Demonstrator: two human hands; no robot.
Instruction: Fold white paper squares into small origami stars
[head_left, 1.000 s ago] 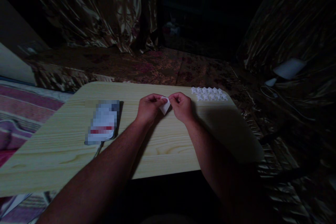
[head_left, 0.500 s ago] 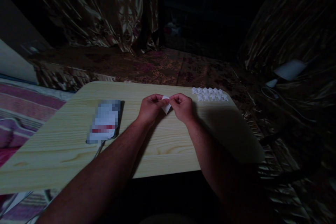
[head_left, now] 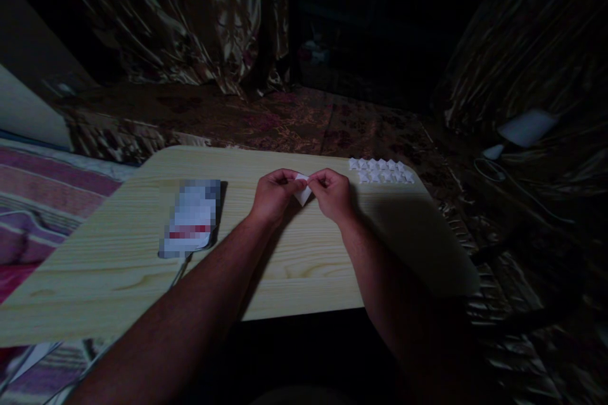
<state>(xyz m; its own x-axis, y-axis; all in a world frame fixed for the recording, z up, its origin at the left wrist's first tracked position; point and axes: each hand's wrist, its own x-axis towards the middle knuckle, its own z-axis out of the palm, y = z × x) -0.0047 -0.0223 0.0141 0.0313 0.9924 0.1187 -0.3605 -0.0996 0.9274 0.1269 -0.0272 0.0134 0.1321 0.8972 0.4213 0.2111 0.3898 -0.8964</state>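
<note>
A small folded white paper piece (head_left: 303, 191) is pinched between both my hands just above the pale wooden table (head_left: 285, 253). My left hand (head_left: 274, 196) grips its left side with closed fingers. Fingers curled, my right hand (head_left: 333, 193) grips the right side. Several small folded white paper pieces (head_left: 380, 171) lie in two rows at the table's far right corner, a little beyond my right hand.
A blurred flat phone-like object (head_left: 191, 218) lies on the table left of my hands, with a cable (head_left: 178, 272) trailing toward me. Striped fabric (head_left: 42, 196) lies at the left. Dark patterned cloth (head_left: 285, 117) surrounds the table. A white object (head_left: 525, 126) and cord sit at the right.
The paper piece looks smaller between my fingers than before, as if folded tighter. Both hands stay in nearly the same place.
</note>
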